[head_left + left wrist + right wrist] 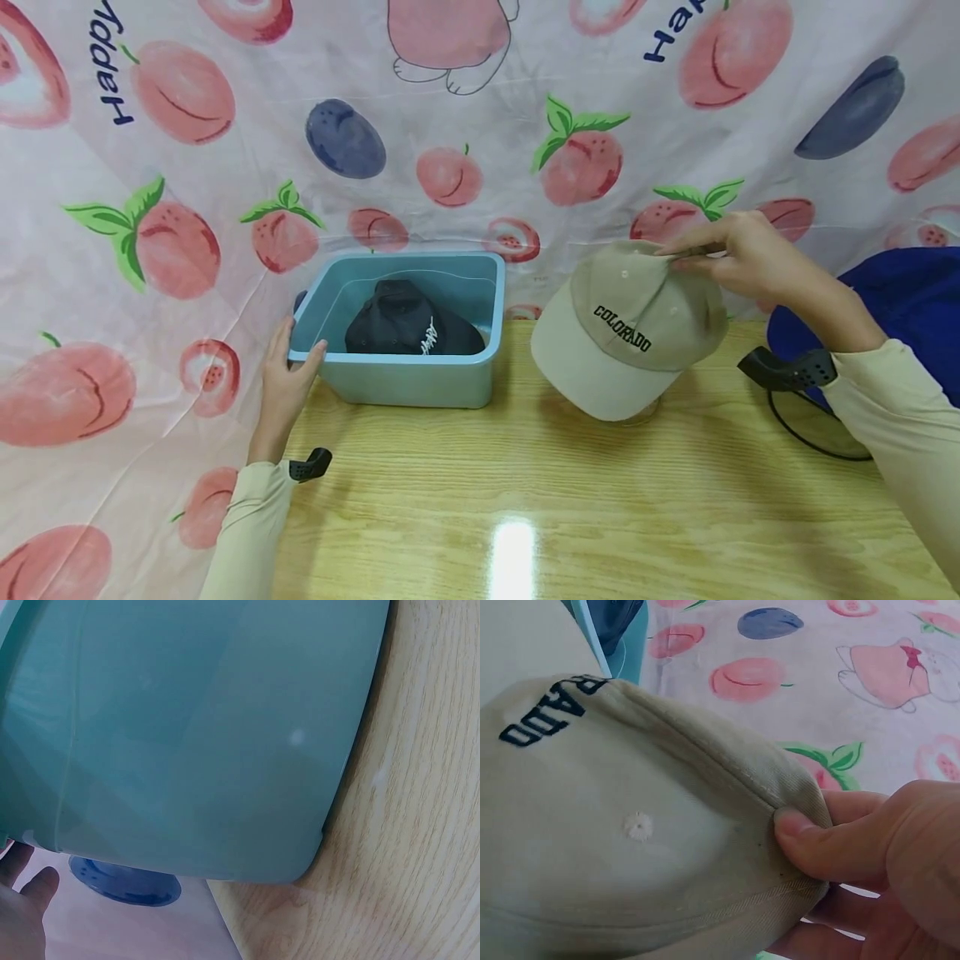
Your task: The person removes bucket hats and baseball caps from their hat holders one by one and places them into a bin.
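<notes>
My right hand (772, 262) pinches the crown of a beige cap (652, 308) with dark "COLORADO" lettering, holding it with the pale brim pointing down-left. In the right wrist view, thumb and fingers (810, 832) press the fabric between them. A blue-green plastic bin (408, 382) stands on the table, and inside it lies a black cap (397, 317) with white script. My left hand (283, 387) rests at the bin's front-left corner, its fingers along the rim. In the left wrist view the bin's wall (195, 742) fills most of the picture, with fingertips at its lower left edge.
A blue hat (900, 308) with a dark-edged rim lies at the right, partly behind the right forearm. The wooden table (420, 492) backs onto a peach-patterned cloth (450, 117). Something beneath the beige cap is mostly hidden.
</notes>
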### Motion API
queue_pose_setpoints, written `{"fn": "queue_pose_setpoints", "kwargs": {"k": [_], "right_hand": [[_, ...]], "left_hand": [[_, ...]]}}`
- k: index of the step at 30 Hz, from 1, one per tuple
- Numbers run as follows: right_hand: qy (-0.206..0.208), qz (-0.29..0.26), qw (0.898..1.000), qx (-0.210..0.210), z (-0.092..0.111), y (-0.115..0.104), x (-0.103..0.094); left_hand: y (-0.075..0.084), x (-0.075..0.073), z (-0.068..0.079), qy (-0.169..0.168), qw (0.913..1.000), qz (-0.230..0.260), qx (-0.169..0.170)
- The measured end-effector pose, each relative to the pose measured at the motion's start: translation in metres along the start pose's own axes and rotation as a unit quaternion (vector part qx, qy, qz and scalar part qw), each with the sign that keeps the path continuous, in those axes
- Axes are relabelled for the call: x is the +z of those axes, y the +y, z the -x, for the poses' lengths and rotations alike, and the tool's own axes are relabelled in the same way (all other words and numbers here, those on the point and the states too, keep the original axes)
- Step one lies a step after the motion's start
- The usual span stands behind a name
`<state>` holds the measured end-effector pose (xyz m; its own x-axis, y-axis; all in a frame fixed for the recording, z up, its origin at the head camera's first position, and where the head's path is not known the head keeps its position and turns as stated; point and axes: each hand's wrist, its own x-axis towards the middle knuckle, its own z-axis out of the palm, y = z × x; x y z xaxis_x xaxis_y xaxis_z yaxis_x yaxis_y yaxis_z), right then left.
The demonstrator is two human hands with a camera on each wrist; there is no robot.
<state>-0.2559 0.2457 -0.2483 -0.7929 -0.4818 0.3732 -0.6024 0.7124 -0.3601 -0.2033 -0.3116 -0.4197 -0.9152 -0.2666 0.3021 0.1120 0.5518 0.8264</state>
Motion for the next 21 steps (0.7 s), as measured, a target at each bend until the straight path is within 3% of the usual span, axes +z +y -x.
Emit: {"fn": "queue_pose_setpoints", "kwargs": {"k": [7, 21], "right_hand": [[-0.004, 0.014, 1.000, 0.006, 0.006, -0.008, -0.002], [0.034, 0.023, 0.996, -0.081, -0.006, -0.040, -0.015]], "left_hand": [[-0.003, 0.000, -0.001, 0.000, 1.0000, -0.001, -0.003], [-0.002, 0.001, -0.002, -0.001, 0.9999, 0.007, -0.014]]}}
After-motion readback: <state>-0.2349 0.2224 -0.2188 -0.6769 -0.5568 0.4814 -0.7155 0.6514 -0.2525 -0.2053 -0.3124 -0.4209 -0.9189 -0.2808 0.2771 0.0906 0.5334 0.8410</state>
